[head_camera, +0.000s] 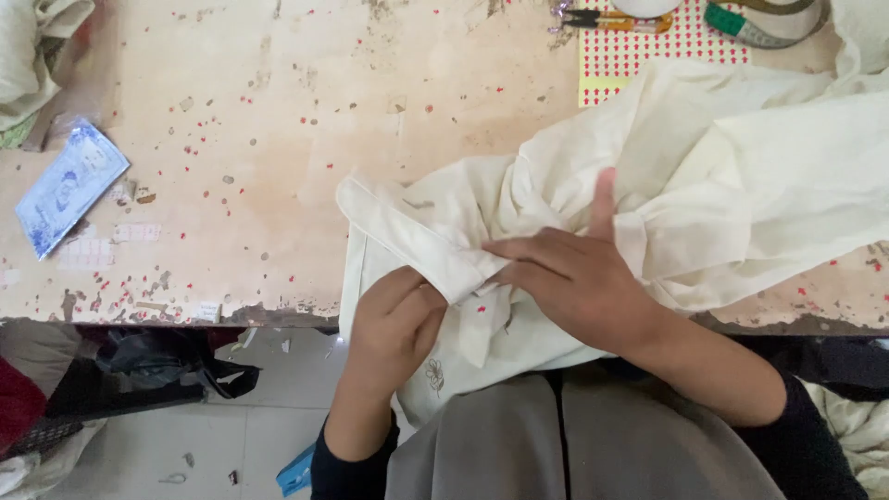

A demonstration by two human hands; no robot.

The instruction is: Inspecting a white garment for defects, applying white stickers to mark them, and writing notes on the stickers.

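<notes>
While the cream garment lies spread over the near edge of the counter, both hands work at its folded band. That band runs as a long strip from a corner out on the counter back toward the person, ending between the two hands. The left hand sits just off the counter's edge and pinches the near end of the band between thumb and curled fingers. The right hand lies flat on the garment beside it, fingers pressing the cloth at the band's end — not clenched, one finger stretched away from the person. Most of the garment bunches beyond the right hand. A small embroidered flower shows on the part hanging below the left hand. Beyond the garment lie a red-dotted sticker sheet, small snips and a measuring tape.
</notes>
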